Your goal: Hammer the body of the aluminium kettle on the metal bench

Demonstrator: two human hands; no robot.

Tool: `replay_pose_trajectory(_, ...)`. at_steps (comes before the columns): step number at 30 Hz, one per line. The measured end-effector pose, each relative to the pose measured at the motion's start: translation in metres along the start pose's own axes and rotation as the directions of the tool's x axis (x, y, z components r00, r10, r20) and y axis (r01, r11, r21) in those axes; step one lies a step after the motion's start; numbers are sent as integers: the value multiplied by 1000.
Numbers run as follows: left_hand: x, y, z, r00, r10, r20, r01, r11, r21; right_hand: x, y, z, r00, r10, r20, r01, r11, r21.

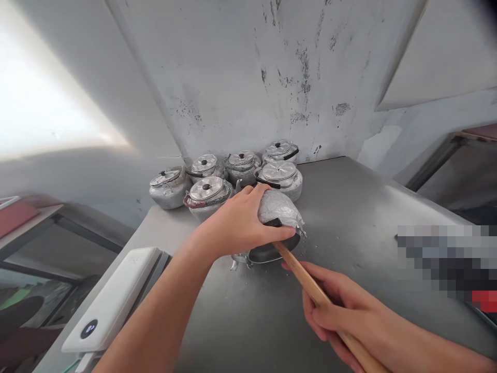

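Observation:
A silvery metal kettle [280, 207] lies tipped on its side, its dark mouth turned toward me. My left hand [244, 223] is wrapped over its body, with the thumb along the black handle grip near the rim. In my right hand [341, 305] is a wooden stick [306, 280], gripped with closed fingers. The stick's far end reaches into the kettle's mouth, where its tip is hidden. Just behind stand a lidded kettle with a red and green wrapped handle [207, 189] and another with a black handle grip [278, 172].
Several more lidded metal kettles [165, 178] stand at the back of the grey table [341, 202], against a stained wall [240, 77]. A white power bank [112, 295] with a cable lies at the left edge. A blurred-out area covers the right side.

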State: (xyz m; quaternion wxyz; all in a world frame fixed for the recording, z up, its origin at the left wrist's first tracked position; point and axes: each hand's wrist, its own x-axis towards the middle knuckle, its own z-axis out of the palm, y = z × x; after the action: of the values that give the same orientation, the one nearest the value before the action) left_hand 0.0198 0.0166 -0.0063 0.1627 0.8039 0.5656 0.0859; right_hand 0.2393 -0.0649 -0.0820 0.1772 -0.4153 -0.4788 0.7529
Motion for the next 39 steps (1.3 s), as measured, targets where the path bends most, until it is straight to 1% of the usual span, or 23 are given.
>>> replay_pose_trajectory(3,0,0,0,1000,-6,2,6,1000,4,3,9,0,997,71,3,-71,997,-16)
replay_pose_trajectory(5,0,-1,0,1000,-5,-1,5,1000,4,5,13,0,998,62,-24,-62,998,-2)
replay_pose_trajectory(7,-1,-1,0,1000,-4,-6,4,1000,3,6,16,-1,996,35,-82,-34,999,14)
replay_pose_trajectory(10,-1,-2,1,1000,-3,-8,3,1000,-7,9,15,-1,988,39,-152,-40,999,-2)
replay_pose_trajectory(13,-1,-2,1,1000,3,-19,-3,1000,-18,12,13,-1,986,60,-158,-64,998,-22)
replay_pose_trajectory(18,-1,-1,0,1000,7,-23,-8,999,-32,10,14,3,981,49,-186,-55,998,-28)
replay_pose_trajectory(24,-1,-1,0,1000,-7,-11,6,999,-32,5,12,9,969,91,-231,-102,994,-39)
replay_pose_trajectory(28,-1,-1,0,1000,-1,-7,1,1000,-21,7,11,7,975,72,-211,-85,995,-49)
replay_pose_trajectory(31,-1,-2,0,1000,-5,-15,5,1000,-20,9,13,5,974,99,-205,-110,993,-44)
replay_pose_trajectory(36,-1,-2,0,1000,2,-18,-3,1000,-23,9,15,6,978,48,-202,-54,998,-21)
replay_pose_trajectory(39,-1,-2,1,1000,3,-21,-4,1000,-28,10,16,5,977,80,-198,-87,996,-28)
